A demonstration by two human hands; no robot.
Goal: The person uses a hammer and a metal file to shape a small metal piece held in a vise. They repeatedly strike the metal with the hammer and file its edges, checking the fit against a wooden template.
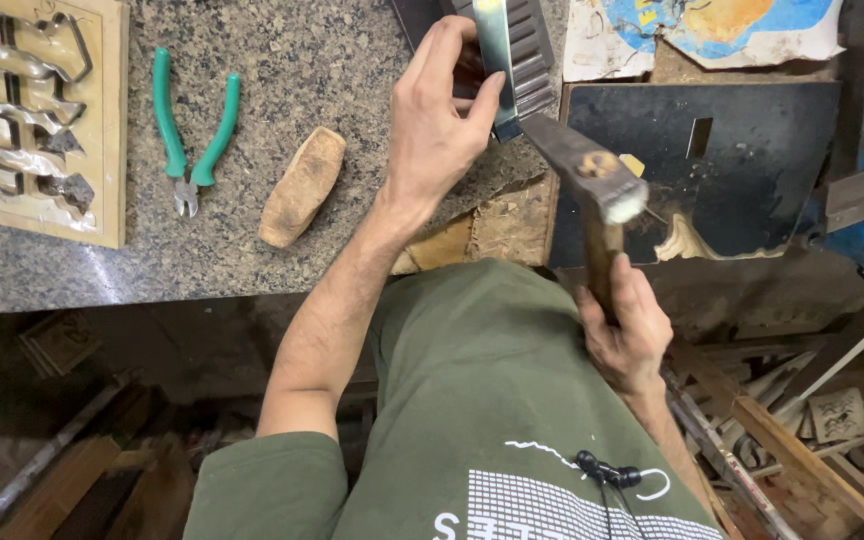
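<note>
While left hand pinches metal strip — torn blue-orange printed sheet beyond.

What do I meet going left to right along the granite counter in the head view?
Pale wooden board with bent metal strips → green-handled pliers → rounded tan wooden block → left hand pinching a flat shiny metal strip → wooden-handled hammer, gripped by the right hand → dark metal plate.
</note>
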